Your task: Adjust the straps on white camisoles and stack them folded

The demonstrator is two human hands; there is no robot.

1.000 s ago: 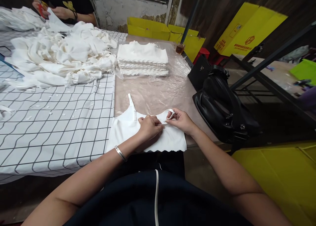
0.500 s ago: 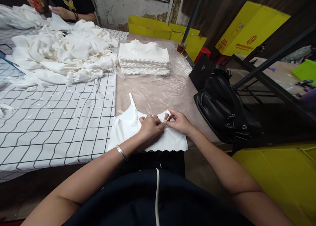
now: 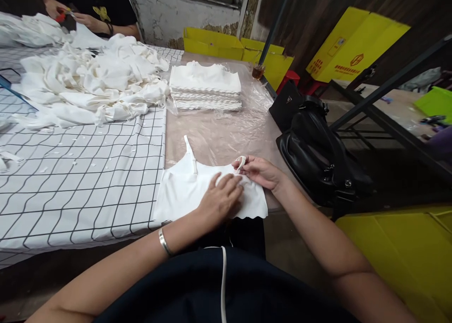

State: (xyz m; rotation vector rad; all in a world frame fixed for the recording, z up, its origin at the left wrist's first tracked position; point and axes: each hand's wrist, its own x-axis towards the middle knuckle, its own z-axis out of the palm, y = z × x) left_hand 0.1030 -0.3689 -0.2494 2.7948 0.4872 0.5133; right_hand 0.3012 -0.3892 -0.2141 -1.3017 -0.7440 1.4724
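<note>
A white camisole-like top (image 3: 180, 191) lies flat at the table's front edge, its wavy hem toward me. Its left strap (image 3: 189, 146) stretches away over the plastic. My left hand (image 3: 222, 196) rests on the fabric with its fingers spread, slightly blurred. Beside it, my right hand (image 3: 259, 171) pinches the other strap (image 3: 241, 163), which curls up in a small loop at the neckline. The fingertips partly hide where this strap joins the top.
Behind the top stands a neat stack of folded white garments (image 3: 205, 83). A loose white heap (image 3: 95, 78) covers the checked cloth (image 3: 88, 181) at left. Black bags (image 3: 314, 149) sit at right, near a glass of brown drink (image 3: 258, 71). Across the table, a person's hands (image 3: 84, 19) hold red-handled scissors.
My left hand has let go near the strap; its fingers have opened and it has drawn back toward me. The right hand keeps the strap and has shifted slightly right.
</note>
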